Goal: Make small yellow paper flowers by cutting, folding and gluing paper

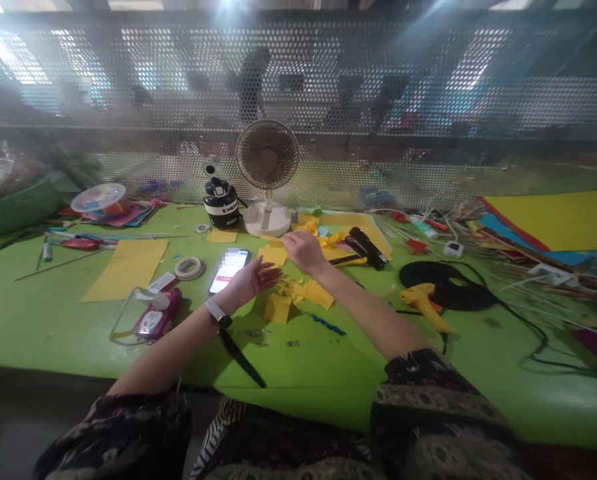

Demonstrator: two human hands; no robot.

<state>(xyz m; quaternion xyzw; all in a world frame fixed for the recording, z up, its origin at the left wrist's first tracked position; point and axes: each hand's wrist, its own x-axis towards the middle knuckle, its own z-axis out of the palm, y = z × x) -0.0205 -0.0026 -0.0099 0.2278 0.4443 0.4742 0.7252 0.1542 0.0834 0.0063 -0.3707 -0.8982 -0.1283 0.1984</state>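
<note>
My left hand is open, palm turned inward and fingers stretched to the right, just beside a lit phone. Closed and held higher, my right hand hovers near the fan's foot. Whatever its curled fingers hold, if anything, is hidden. Between and below the hands lie cut and crumpled yellow paper pieces, with a twisted blue strip close by. Right of my right hand are a black stapler and a yellow-handled cutter.
A white fan and a dark bottle stand at the back. To the left are a tape roll and a purple power strip. A yellow glue gun, black cable and coloured sheets lie right.
</note>
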